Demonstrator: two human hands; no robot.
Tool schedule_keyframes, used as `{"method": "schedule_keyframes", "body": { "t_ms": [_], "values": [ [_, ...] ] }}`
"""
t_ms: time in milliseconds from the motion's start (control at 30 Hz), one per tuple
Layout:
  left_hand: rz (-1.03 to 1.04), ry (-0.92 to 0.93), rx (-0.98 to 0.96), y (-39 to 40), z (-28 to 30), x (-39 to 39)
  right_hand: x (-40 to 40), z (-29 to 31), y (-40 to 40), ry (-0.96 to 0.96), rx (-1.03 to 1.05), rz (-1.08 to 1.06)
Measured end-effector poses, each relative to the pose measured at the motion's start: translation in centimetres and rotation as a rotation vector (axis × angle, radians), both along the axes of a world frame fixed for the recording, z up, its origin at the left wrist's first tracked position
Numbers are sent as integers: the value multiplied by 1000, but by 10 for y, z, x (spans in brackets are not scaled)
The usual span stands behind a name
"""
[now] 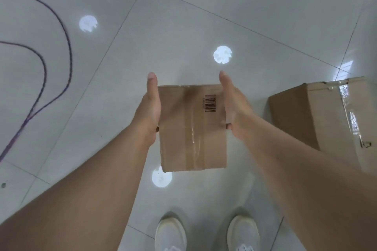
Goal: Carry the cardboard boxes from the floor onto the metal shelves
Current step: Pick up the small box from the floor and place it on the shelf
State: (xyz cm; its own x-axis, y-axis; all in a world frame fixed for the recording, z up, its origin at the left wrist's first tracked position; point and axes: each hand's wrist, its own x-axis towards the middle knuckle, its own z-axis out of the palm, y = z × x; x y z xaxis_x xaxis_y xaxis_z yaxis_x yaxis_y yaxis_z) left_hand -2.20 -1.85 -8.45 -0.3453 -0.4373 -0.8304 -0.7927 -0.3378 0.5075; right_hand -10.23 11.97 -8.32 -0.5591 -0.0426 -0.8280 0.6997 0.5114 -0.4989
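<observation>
- Two white shoes [206,234] are standing side by side at the 6 o'clock edge of the head view, toes pointing toward 12 o'clock on the pale tiled floor [183,16].
- Two bare forearms are reaching in from the 7 and 5 o'clock corners, converging on a small cardboard box [192,128] that is sitting at the centre of the view, above the shoes, and covering part of a round light reflection [161,178] on the tiles at its 7 o'clock corner.
- The left hand [150,106] is pressing flat against the box's 9 o'clock side, thumb stretched straight toward 12 o'clock along the edge; the remaining fingers are wrapping under or behind the box and are hidden from sight.
- The right hand [232,106] is mirroring it on the 3 o'clock side, thumb extended past the far corner, one fingertip just showing at the box's edge; both hands are clamping the box between the palms.
- Clear tape is running lengthwise down the box's top face, and a printed barcode [210,103] is sitting toward its 1 o'clock corner.
- A larger cardboard box [318,116], taped along its top, is resting on the floor at 3 o'clock, apart from the held box and partly behind the right forearm.
- Two more round reflections are glinting on the tiles at 12 and 10 o'clock.
- Dark cables [61,32] are looping across the floor from 9 to 12 o'clock, well away from both boxes.
</observation>
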Motion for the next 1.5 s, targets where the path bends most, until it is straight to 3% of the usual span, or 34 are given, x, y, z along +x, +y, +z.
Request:
{"method": "schedule_keyframes", "body": {
  "t_ms": [133, 200, 367, 500, 600, 1000, 1233, 1400, 1500],
  "values": [
    [111, 240, -131, 2, 21, 10, -18, 23, 15, 261, -92, -141],
    [113, 275, -152, 10, 23, 27, -15, 22, 28, 251, -83, -142],
    [128, 105, 107, 28, 18, 56, 17, 9, 49, 66, -60, -112],
    [119, 11, 201, 33, 10, 65, 31, -3, 56, -77, -85, -30],
    [37, -33, 187, 42, 9, 69, 47, -8, 59, -118, -19, 58],
    [67, 89, 203, 49, 1, 80, 52, -10, 62, -21, -98, -43],
    [33, -37, 175, 56, -10, 88, 52, -15, 59, 41, -66, -24],
    [-119, 12, 65, 53, -19, 91, 65, -25, 62, 12, 143, 31],
    [-34, -70, -103, 51, -18, 87, 73, -33, 69, -26, 281, 42]
  ]
}}
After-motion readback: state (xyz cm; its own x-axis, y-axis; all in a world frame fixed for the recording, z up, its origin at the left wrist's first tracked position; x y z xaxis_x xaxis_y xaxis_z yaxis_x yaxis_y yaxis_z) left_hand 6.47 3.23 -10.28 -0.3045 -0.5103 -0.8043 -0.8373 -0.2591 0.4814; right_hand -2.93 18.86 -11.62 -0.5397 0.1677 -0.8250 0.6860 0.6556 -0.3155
